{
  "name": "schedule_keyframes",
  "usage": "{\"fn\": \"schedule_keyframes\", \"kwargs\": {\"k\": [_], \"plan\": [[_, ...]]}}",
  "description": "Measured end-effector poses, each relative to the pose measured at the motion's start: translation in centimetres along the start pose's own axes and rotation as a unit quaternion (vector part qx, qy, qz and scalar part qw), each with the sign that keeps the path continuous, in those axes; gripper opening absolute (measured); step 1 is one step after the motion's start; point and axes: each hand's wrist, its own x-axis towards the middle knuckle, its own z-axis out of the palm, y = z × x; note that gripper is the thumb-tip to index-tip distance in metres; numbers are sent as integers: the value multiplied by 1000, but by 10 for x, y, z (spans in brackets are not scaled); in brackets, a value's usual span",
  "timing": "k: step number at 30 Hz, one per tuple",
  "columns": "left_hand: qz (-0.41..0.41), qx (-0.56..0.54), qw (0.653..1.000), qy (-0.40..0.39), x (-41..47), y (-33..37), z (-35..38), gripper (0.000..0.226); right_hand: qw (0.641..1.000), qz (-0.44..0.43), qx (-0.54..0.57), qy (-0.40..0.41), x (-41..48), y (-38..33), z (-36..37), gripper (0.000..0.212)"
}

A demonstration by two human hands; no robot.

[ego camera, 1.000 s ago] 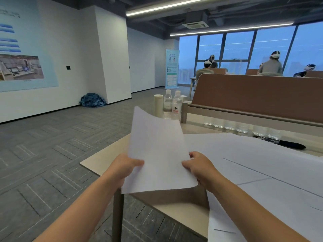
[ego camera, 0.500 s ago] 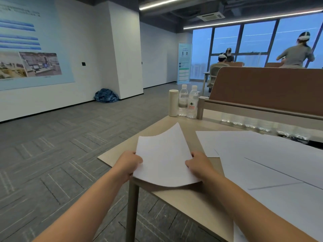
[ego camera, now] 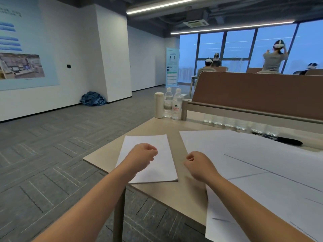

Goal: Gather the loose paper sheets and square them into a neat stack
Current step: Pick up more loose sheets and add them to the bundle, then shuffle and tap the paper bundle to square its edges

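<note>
A small stack of white paper sheets lies flat on the left corner of the beige table. My left hand hovers over the stack with its fingers curled and holds nothing. My right hand is just right of the stack, over bare table, also curled and empty. Several large white sheets with thin dark lines lie spread over the right part of the table.
A white cylinder and two water bottles stand at the table's far left. A brown partition runs along the back with clear cups under it. A black marker lies at the right. The table's left edge drops to carpet.
Both hands held the stack up by its sides; it now lies flat on the table and both hands have let go and lifted off, fingers curled.
</note>
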Motion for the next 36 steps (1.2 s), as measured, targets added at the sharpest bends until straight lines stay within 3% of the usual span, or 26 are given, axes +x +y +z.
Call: {"fn": "schedule_keyframes", "kwargs": {"k": [8,15,21,27,33,36], "plan": [[-58,-65,988,-124,-16,32,105,17,995,73,-68,26,-43,91,-86,27],[-114,-168,973,-113,-24,57,160,10,955,228,-186,-25,-76,153,-134,68],[-140,-229,954,-130,-18,58,179,24,958,184,-213,-50,-80,159,-131,81],[-97,-149,980,-91,-16,53,190,4,957,155,-235,-65,-85,160,-128,77],[-73,-80,990,-93,-8,51,195,5,956,145,-248,-55,-83,164,-128,72],[-63,-38,991,-112,-2,48,198,24,959,132,-243,-55,-81,165,-126,64]]}}
